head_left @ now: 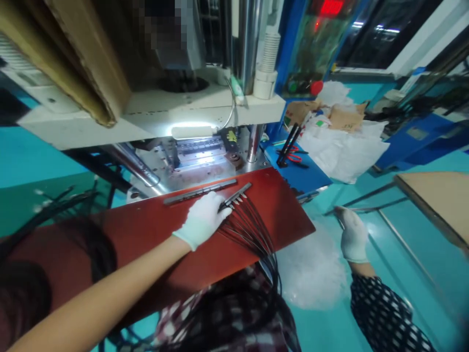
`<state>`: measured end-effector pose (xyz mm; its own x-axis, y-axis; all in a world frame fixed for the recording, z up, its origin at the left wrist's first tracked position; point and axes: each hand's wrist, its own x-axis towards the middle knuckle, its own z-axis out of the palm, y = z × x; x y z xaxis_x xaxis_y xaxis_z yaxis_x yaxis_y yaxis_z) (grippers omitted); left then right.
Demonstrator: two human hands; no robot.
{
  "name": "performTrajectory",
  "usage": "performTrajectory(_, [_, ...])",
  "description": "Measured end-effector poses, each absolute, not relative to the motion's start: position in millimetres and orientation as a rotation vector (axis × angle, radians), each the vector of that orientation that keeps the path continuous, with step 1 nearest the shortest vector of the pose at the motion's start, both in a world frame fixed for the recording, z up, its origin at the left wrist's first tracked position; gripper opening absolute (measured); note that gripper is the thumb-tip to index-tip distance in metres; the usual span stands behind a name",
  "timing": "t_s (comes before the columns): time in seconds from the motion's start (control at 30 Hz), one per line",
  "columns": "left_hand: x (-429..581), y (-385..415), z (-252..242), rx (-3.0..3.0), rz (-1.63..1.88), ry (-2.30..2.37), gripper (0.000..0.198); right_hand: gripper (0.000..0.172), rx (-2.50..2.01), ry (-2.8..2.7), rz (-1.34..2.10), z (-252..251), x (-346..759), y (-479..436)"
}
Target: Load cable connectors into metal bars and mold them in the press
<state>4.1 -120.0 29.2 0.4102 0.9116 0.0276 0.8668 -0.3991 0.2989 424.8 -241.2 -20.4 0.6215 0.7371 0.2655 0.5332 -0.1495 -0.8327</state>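
Note:
My left hand (205, 217), in a white glove, rests over the red board with its fingers closed around the near end of a slotted metal bar (238, 193). Several thin black cables (252, 232) with pale tips are lined up along that bar and run down over the board's front edge. Just behind lies a second, longer metal bar (200, 191). My right hand (353, 234), also gloved, is off to the right, away from the board. Its fingers are curled, with something dark at their tips that I cannot make out.
A press with a lit metal mould (201, 152) stands behind the red board (293, 222). Red-handled scissors (294, 155) lie on a blue shelf (311, 173). White bags (340, 146) are at the right, near a tan tabletop (439, 195). Bundled black cables (100, 249) lie left.

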Motion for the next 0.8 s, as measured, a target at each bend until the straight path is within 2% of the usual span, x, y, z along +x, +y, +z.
performTrajectory(0.07, [14,-122,28,2.401,0.291,1.633,0.024,0.039,-1.718,-1.167,0.334,-2,390,-229])
performTrajectory(0.17, [16,-119,30,2.353,0.331,1.588,0.023,0.030,-1.530,-1.387,0.600,19,329,-206])
performTrajectory(0.23, [10,-108,37,2.296,0.409,1.530,0.022,0.034,-1.365,-1.276,0.926,26,294,-190])
performTrajectory(0.4, [-23,-54,69,2.338,0.830,1.399,0.025,0.053,-0.933,-0.689,2.127,27,235,-172])
performTrajectory(0.47, [-37,-32,78,2.385,0.899,1.362,0.025,0.062,-0.797,-0.571,2.445,24,214,-181])
performTrajectory(0.53, [-46,-18,80,2.416,0.891,1.329,0.023,0.060,-0.714,-0.592,2.494,18,192,-194])
performTrajectory(0.6, [-50,-9,76,2.429,0.862,1.310,0.021,0.050,-0.718,-0.734,2.311,11,170,-200])
performTrajectory(0.8, [-42,31,63,2.334,0.800,1.368,0.020,0.056,-0.560,-0.974,2.067,16,123,-142])
